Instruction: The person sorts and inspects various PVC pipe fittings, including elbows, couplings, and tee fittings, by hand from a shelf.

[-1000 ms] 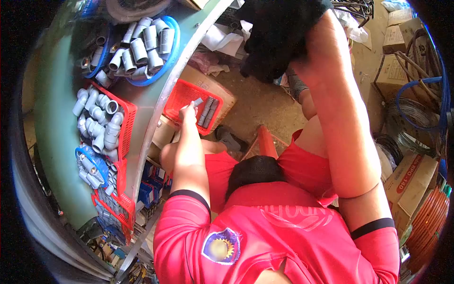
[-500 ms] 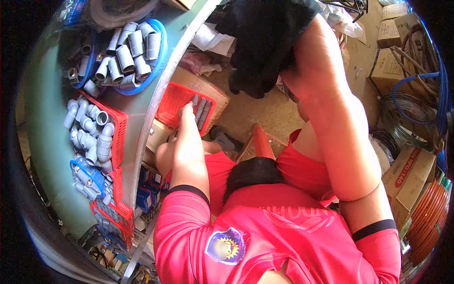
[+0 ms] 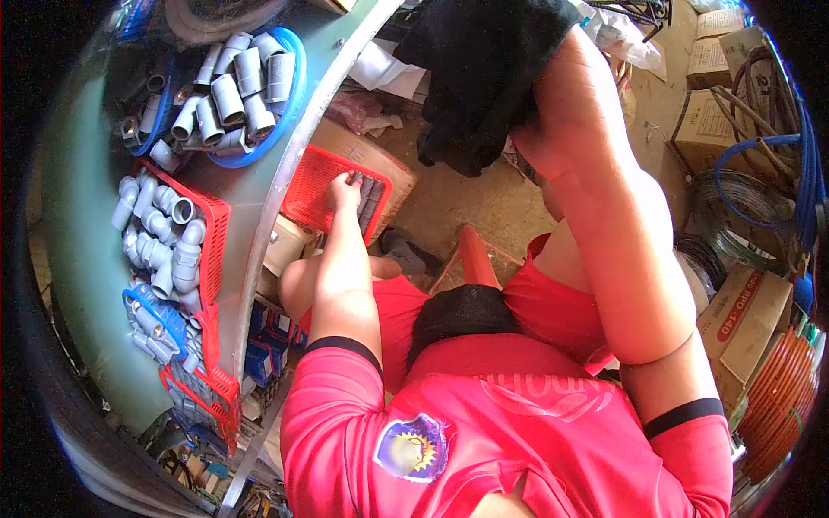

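Note:
My left hand (image 3: 344, 192) reaches into a red plastic basket (image 3: 304, 192) on the floor side of the table. Its fingers are curled at the near end of a row of grey pipe fittings (image 3: 370, 200), closed on one of them. Raised close to the camera, my right hand (image 3: 574, 108) is at a black cloth (image 3: 484, 82) that hangs down in front of it. The cloth hides its fingers, but the cloth hangs gathered from the hand.
Left, a glass-topped table (image 3: 91, 285) carries a blue-rimmed basin (image 3: 298, 82) of grey fittings and a red basket (image 3: 216, 250) of elbows. A cardboard box (image 3: 393, 177) lies under the floor basket. Cartons (image 3: 738, 324), coiled orange tubing (image 3: 781, 401) and wire line the right.
My left hand has moved slightly up and its fingers, stretched out before, have curled onto a fitting. My right hand and the black cloth stay almost in place.

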Available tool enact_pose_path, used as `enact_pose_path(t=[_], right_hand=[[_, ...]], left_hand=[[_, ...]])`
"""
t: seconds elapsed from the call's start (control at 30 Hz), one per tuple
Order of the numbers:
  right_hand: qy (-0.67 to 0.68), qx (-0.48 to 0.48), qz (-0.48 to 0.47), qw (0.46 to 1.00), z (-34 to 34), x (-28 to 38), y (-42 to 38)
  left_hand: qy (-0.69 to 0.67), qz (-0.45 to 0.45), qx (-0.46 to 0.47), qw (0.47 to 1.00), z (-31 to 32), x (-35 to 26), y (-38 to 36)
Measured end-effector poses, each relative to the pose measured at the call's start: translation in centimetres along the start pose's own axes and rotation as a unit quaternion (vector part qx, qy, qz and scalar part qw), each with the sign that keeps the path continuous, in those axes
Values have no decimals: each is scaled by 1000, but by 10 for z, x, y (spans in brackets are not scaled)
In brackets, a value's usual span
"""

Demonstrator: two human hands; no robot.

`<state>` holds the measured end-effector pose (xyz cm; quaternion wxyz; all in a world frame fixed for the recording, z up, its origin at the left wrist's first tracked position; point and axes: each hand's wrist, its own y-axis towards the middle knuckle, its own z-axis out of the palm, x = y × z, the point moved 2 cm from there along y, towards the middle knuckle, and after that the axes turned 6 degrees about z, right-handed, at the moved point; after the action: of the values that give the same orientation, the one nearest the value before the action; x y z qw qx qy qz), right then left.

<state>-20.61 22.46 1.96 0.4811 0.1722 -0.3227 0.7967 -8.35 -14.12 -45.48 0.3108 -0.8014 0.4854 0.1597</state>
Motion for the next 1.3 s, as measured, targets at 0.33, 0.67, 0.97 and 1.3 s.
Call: enact_pose_path(t=[0.33,0.67,0.97,1.3], right_hand=[[-3,4,3,1000,1,-1,2],[-8,9,12,1000,2,-3,4],[-41,68,-26,996,-27,-16,74],[-462,100,-80,878,55,-41,6]], left_hand=[[-15,0,-9,1000,-6,-12,-6],[48,-31,-36,998,-18,-23,-9],[-38,42,-63,996,-61,-65,-23],[-131,227,50,964,-162,-193,-177]])
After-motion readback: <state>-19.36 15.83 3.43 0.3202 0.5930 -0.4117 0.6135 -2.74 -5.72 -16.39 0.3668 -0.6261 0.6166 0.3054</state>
